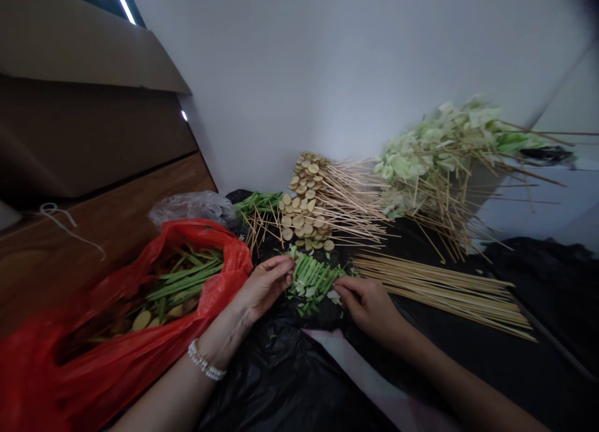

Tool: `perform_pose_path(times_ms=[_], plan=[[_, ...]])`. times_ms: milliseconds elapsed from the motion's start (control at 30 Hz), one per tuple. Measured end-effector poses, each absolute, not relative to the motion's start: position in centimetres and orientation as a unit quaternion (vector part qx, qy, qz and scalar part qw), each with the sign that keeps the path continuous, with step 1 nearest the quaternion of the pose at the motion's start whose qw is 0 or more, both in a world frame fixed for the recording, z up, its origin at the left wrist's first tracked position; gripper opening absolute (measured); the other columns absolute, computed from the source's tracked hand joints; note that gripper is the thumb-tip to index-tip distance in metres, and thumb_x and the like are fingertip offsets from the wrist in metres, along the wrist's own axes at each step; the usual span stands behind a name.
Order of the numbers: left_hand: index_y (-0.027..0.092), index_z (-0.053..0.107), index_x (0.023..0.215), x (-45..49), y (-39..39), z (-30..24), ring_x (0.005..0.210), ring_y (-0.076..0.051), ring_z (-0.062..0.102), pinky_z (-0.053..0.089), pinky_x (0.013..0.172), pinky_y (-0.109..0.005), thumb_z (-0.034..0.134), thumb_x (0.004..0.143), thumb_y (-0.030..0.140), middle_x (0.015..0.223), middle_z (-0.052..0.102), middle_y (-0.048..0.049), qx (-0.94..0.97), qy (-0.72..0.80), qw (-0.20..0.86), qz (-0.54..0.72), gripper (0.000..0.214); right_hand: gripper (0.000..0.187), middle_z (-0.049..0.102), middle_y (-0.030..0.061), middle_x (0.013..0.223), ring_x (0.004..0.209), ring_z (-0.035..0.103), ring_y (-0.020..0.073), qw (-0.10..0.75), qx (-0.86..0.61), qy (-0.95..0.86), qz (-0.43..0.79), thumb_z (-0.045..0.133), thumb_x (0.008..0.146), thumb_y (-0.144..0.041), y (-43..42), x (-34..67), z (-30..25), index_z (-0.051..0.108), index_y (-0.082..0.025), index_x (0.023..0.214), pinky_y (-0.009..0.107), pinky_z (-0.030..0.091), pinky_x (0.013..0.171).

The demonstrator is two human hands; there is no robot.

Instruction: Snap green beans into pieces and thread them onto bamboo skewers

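Cut lengths of green beans lie in a small pile on black plastic, with pale shreds among them. At the pile's left edge is my left hand, its thumb and fingertips pinched together beside a green piece. My right hand reaches in from the right, thumb and forefinger closed at the pile's right side. What either pinch holds is too small or hidden to make out. Bare wooden skewers lie in a bundle just beyond my right hand.
Skewered potato slices are stacked behind the pile, their sticks pointing right. Skewered cabbage leaves are heaped farther right against the wall. A red plastic bag with long beans and potato slices stands left, before a clear bag. A cardboard box is behind.
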State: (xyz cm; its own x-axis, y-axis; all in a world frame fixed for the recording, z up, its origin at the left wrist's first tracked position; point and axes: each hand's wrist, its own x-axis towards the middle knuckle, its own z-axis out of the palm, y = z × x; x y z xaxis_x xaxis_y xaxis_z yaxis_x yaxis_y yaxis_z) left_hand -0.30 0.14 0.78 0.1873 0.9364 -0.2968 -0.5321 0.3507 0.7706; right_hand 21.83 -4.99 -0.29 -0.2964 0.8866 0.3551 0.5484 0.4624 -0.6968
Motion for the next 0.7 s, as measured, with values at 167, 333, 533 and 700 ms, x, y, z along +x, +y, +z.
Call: perform_pose_path(times_ms=[167,333,533,700], plan=[[0.011,0.074,0.074,-0.23,0.04,0.86,0.059,-0.005,0.059,0.049,0.057,-0.015,0.088,0.056,0.011,0.071,0.069,-0.0007,0.279,0.382,0.725,0.5,0.023,0.026,0.056,-0.0011,0.06,0.056,0.05,0.0113,0.367,-0.466,-0.775,0.219,0.044,0.092,-0.022,-5.0,21.82,-0.31,0.061,-0.018,0.072,0.022,0.032,0.057],[0.011,0.074,0.072,-0.35,0.13,0.77,0.058,-0.005,0.058,0.049,0.057,-0.015,0.092,0.048,0.015,0.068,0.069,-0.0002,0.289,0.386,0.719,0.5,0.03,0.027,0.057,-0.0008,0.06,0.057,0.051,0.0116,0.365,-0.467,-0.777,0.211,0.044,0.092,-0.022,-5.04,21.8,-0.26,0.06,-0.018,0.071,0.023,0.032,0.058],[0.01,0.075,0.069,-0.29,0.06,0.76,0.055,-0.005,0.056,0.047,0.056,-0.015,0.094,0.041,0.018,0.066,0.068,0.0003,0.298,0.41,0.71,0.489,0.035,0.027,0.059,0.0006,0.062,0.059,0.054,0.0125,0.362,-0.467,-0.781,0.203,0.044,0.091,-0.021,-5.14,21.72,-0.56,0.06,-0.018,0.07,0.023,0.033,0.059],[0.011,0.075,0.069,-0.25,0.06,0.53,0.054,-0.004,0.054,0.045,0.057,-0.015,0.093,0.043,0.02,0.065,0.066,0.0013,0.318,0.427,0.696,0.482,0.033,0.026,0.063,0.0019,0.064,0.06,0.056,0.0134,0.361,-0.472,-0.781,0.194,0.044,0.091,-0.02,-5.07,21.64,-1.01,0.063,-0.018,0.072,0.023,0.033,0.059]])
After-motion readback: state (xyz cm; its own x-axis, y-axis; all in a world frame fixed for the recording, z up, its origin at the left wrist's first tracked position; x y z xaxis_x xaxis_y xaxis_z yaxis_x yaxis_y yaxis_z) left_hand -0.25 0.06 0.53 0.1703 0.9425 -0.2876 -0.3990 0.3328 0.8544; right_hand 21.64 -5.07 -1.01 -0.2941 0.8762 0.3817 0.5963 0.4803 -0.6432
